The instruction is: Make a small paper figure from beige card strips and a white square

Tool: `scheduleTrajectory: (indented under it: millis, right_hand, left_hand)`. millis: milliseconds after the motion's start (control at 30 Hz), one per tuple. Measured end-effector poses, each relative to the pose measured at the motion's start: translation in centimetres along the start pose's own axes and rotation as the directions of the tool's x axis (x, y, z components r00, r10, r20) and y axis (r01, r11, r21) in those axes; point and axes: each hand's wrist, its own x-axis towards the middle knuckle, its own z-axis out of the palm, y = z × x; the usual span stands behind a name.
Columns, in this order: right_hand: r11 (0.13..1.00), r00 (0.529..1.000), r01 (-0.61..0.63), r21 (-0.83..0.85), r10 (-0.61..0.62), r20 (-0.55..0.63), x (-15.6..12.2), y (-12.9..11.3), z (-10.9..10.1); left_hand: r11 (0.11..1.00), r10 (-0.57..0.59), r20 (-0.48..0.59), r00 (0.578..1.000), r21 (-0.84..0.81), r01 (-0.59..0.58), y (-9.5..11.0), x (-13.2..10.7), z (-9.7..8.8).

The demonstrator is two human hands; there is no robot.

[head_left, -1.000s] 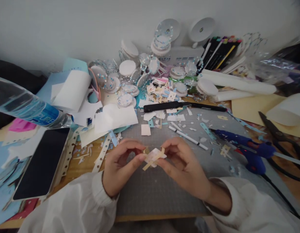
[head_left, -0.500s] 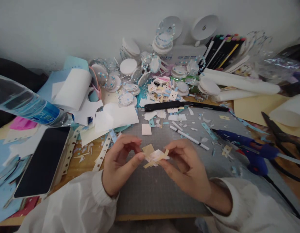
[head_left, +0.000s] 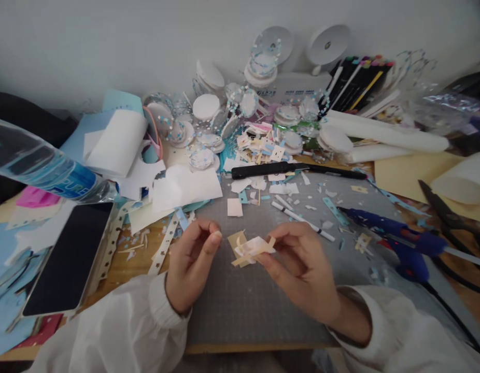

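Handling step: your right hand [head_left: 302,267] pinches the paper [head_left: 252,247], left hand [head_left: 191,259] closed just left; regripping likely wants lightness.

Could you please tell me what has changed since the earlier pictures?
The left hand has let go of the small paper piece and moved left, away from it. The right hand still holds it. The glue gun, phone and white pen stayed put.

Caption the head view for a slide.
Right hand holding a paper piece above a mat, left hand just apart.
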Motion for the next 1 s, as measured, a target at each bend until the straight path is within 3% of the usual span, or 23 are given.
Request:
scheduleTrajectory:
  millis: [267,533,667,767,1000]
  right_hand:
    - [1.000,1.000,-0.002,0.002,0.002,0.009,0.06,0.01,-0.02]
    - [1.000,1.000,0.002,-0.027,-0.001,0.011,0.01,0.02,-0.14]
    - [1.000,1.000,0.008,-0.030,-0.007,0.024,0.01,0.11,-0.16]
    - [0.999,0.999,0.007,-0.036,-0.006,0.044,0.01,0.12,-0.11]
    - [0.991,0.997,0.031,-0.129,-0.022,0.068,-0.21,0.35,-0.11]
  left_hand:
    - [0.995,0.000,0.036,0.999,0.098,-0.004,-0.05,-0.15,-0.14]
    - [1.000,0.012,0.058,0.998,-0.002,-0.012,-0.27,-0.62,0.01]
    - [0.990,0.106,0.004,0.994,-0.096,-0.105,-0.28,-0.35,-0.05]
    - [0.986,0.159,-0.035,0.987,-0.039,-0.160,-0.07,-0.04,-0.34]
    - [0.971,0.228,0.041,0.973,0.056,-0.230,0.27,0.31,-0.32]
